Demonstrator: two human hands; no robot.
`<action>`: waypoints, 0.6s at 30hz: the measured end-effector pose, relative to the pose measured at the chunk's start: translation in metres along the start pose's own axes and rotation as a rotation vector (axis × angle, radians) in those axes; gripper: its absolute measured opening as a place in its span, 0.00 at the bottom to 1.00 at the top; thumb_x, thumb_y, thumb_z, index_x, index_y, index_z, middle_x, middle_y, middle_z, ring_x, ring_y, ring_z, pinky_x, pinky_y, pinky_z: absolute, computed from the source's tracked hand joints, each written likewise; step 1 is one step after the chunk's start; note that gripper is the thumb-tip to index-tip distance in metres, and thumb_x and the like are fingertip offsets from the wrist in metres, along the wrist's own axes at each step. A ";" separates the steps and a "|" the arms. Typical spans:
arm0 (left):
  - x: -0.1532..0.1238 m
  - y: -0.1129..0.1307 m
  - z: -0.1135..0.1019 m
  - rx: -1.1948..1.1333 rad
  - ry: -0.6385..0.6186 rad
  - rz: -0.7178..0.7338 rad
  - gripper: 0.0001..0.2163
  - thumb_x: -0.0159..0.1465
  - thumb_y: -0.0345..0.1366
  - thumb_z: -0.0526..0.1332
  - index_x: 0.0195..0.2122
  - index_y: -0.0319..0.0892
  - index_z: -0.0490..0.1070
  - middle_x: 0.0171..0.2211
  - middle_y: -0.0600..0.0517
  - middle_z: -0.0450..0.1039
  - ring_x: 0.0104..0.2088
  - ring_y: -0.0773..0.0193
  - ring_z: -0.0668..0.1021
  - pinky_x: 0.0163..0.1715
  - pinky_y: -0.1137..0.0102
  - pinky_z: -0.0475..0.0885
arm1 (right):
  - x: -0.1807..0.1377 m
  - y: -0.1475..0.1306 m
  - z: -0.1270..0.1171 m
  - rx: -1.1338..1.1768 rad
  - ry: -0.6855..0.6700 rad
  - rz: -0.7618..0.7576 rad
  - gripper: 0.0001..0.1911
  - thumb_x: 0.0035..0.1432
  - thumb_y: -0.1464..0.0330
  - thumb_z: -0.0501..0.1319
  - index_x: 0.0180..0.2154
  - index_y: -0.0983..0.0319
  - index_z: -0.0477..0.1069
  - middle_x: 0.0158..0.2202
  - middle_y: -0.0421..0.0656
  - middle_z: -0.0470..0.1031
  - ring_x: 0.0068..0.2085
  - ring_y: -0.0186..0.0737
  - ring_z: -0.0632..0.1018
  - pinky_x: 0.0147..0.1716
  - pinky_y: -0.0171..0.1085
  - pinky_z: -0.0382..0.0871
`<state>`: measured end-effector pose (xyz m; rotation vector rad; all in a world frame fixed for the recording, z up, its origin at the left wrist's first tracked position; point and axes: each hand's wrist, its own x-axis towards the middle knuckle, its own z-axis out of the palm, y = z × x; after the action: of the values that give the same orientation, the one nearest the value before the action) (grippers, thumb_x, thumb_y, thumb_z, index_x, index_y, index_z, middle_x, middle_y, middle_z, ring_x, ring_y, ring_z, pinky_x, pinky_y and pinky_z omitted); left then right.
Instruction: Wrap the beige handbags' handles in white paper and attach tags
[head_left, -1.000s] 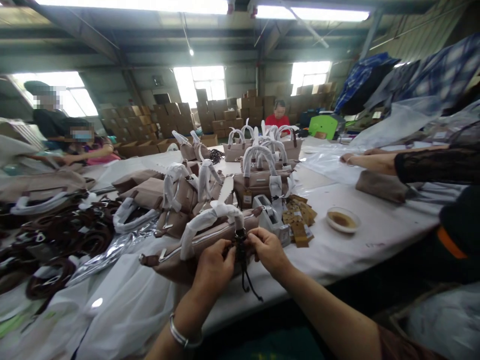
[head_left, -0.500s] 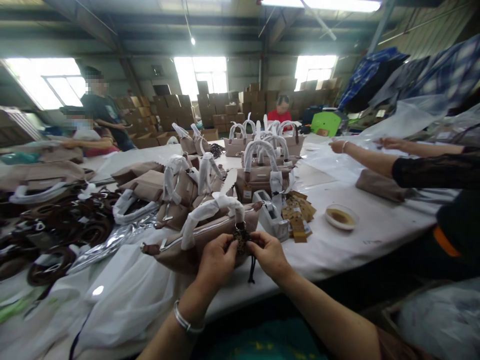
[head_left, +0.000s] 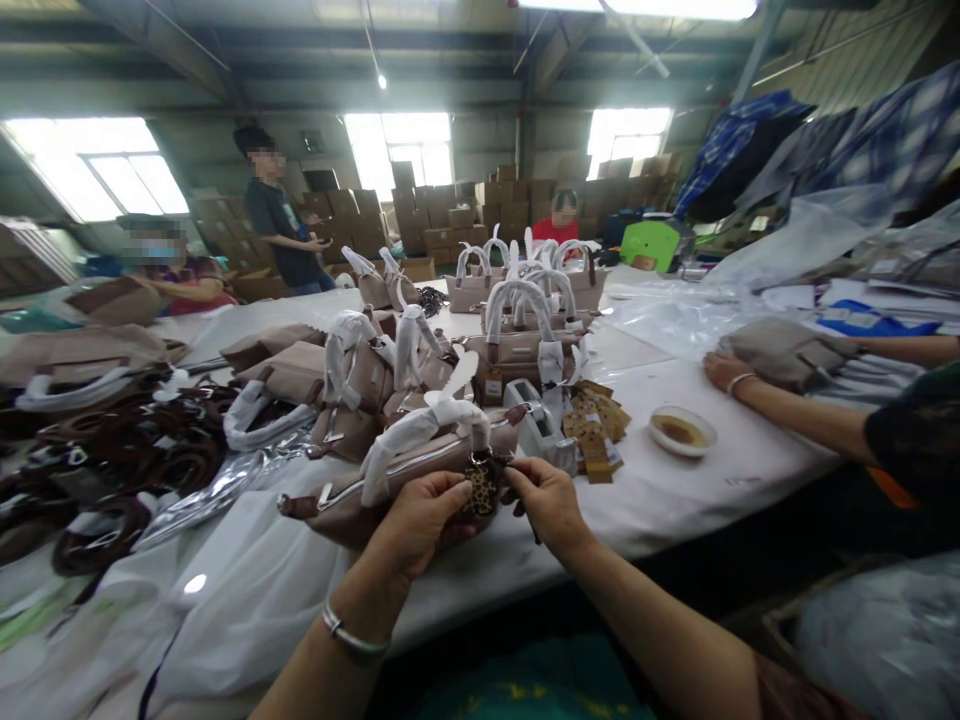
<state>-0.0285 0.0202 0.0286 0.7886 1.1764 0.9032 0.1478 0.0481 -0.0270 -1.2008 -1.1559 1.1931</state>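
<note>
At the table [head_left: 675, 505] edge, left hand [head_left: 420, 518] and right hand [head_left: 549, 500] pinch the leopard-print tag [head_left: 480, 490] on a handbag [head_left: 358, 498] — probably best held flat, steady.

The left hand [head_left: 420, 520] covers the near side of the handbag [head_left: 409, 462] and part of its spotted tag [head_left: 481, 488]. Right of the handbag, print on the paper tags [head_left: 598, 428] is too small to read.
</note>
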 end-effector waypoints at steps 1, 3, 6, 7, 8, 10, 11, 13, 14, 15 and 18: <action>0.000 0.000 0.001 0.033 0.010 0.011 0.12 0.55 0.39 0.69 0.37 0.37 0.74 0.32 0.47 0.78 0.29 0.65 0.79 0.23 0.76 0.73 | 0.002 -0.001 -0.003 -0.024 0.011 -0.023 0.18 0.52 0.55 0.65 0.34 0.64 0.76 0.23 0.43 0.77 0.23 0.39 0.78 0.15 0.32 0.69; 0.000 0.001 0.002 0.133 0.037 0.044 0.12 0.56 0.39 0.67 0.37 0.38 0.74 0.31 0.48 0.78 0.28 0.65 0.79 0.23 0.75 0.73 | 0.005 -0.001 -0.008 -0.081 0.028 -0.067 0.18 0.54 0.55 0.64 0.35 0.64 0.76 0.23 0.42 0.76 0.23 0.40 0.78 0.16 0.32 0.69; -0.005 0.010 0.002 0.460 0.133 0.229 0.10 0.60 0.41 0.62 0.34 0.39 0.74 0.27 0.50 0.77 0.26 0.63 0.77 0.25 0.70 0.73 | 0.008 0.000 -0.011 -0.146 0.022 -0.094 0.17 0.55 0.56 0.63 0.36 0.64 0.75 0.21 0.42 0.76 0.22 0.39 0.78 0.16 0.31 0.69; -0.007 0.014 0.001 0.617 0.196 0.344 0.09 0.61 0.40 0.60 0.33 0.40 0.75 0.27 0.50 0.76 0.27 0.62 0.77 0.28 0.68 0.73 | 0.009 0.001 -0.011 -0.158 0.013 -0.090 0.17 0.55 0.56 0.63 0.36 0.64 0.75 0.21 0.41 0.75 0.21 0.39 0.77 0.15 0.31 0.69; -0.010 0.017 0.001 0.777 0.264 0.471 0.09 0.62 0.40 0.59 0.33 0.41 0.75 0.28 0.50 0.77 0.29 0.60 0.78 0.31 0.66 0.73 | 0.009 0.002 -0.010 -0.165 0.006 -0.081 0.17 0.55 0.55 0.63 0.36 0.64 0.75 0.20 0.41 0.75 0.20 0.38 0.76 0.15 0.31 0.68; -0.016 0.019 0.002 1.029 0.396 0.718 0.08 0.63 0.38 0.58 0.35 0.42 0.75 0.31 0.49 0.78 0.33 0.58 0.78 0.36 0.64 0.73 | 0.009 0.004 -0.007 -0.163 0.001 -0.059 0.17 0.55 0.55 0.62 0.36 0.64 0.75 0.19 0.40 0.74 0.19 0.38 0.75 0.14 0.31 0.68; -0.018 0.018 0.003 1.111 0.452 0.827 0.08 0.64 0.37 0.58 0.36 0.42 0.75 0.33 0.49 0.78 0.35 0.57 0.79 0.38 0.64 0.73 | 0.008 0.004 -0.005 -0.153 0.001 -0.048 0.18 0.55 0.55 0.62 0.36 0.64 0.74 0.18 0.40 0.74 0.19 0.37 0.75 0.14 0.31 0.67; -0.024 0.011 0.008 1.235 0.512 1.013 0.07 0.64 0.35 0.58 0.40 0.42 0.74 0.34 0.48 0.78 0.36 0.57 0.79 0.39 0.64 0.73 | 0.007 0.005 -0.001 -0.114 -0.002 -0.019 0.18 0.54 0.55 0.62 0.34 0.64 0.73 0.19 0.40 0.74 0.20 0.38 0.76 0.13 0.30 0.66; -0.026 0.006 0.011 1.288 0.517 1.087 0.08 0.64 0.34 0.58 0.42 0.42 0.74 0.34 0.47 0.77 0.36 0.57 0.79 0.39 0.64 0.73 | 0.005 0.004 0.000 -0.087 -0.010 -0.001 0.18 0.53 0.54 0.62 0.33 0.63 0.73 0.20 0.40 0.75 0.20 0.38 0.76 0.13 0.30 0.66; -0.027 -0.001 0.014 1.333 0.504 1.143 0.08 0.64 0.33 0.58 0.43 0.42 0.74 0.34 0.47 0.77 0.36 0.57 0.78 0.39 0.64 0.73 | 0.004 0.003 0.002 -0.058 -0.022 0.019 0.18 0.53 0.54 0.63 0.32 0.63 0.72 0.20 0.40 0.75 0.20 0.37 0.76 0.12 0.30 0.65; -0.028 -0.020 0.021 1.372 0.385 1.175 0.08 0.64 0.31 0.58 0.43 0.44 0.74 0.33 0.48 0.75 0.36 0.58 0.77 0.38 0.64 0.73 | -0.001 0.002 0.006 0.016 -0.068 0.065 0.18 0.51 0.54 0.63 0.29 0.63 0.71 0.19 0.39 0.73 0.19 0.36 0.75 0.12 0.29 0.64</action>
<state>-0.0082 -0.0146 0.0274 2.6919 1.6237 1.1022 0.1419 0.0472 -0.0284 -1.2011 -1.1629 1.2992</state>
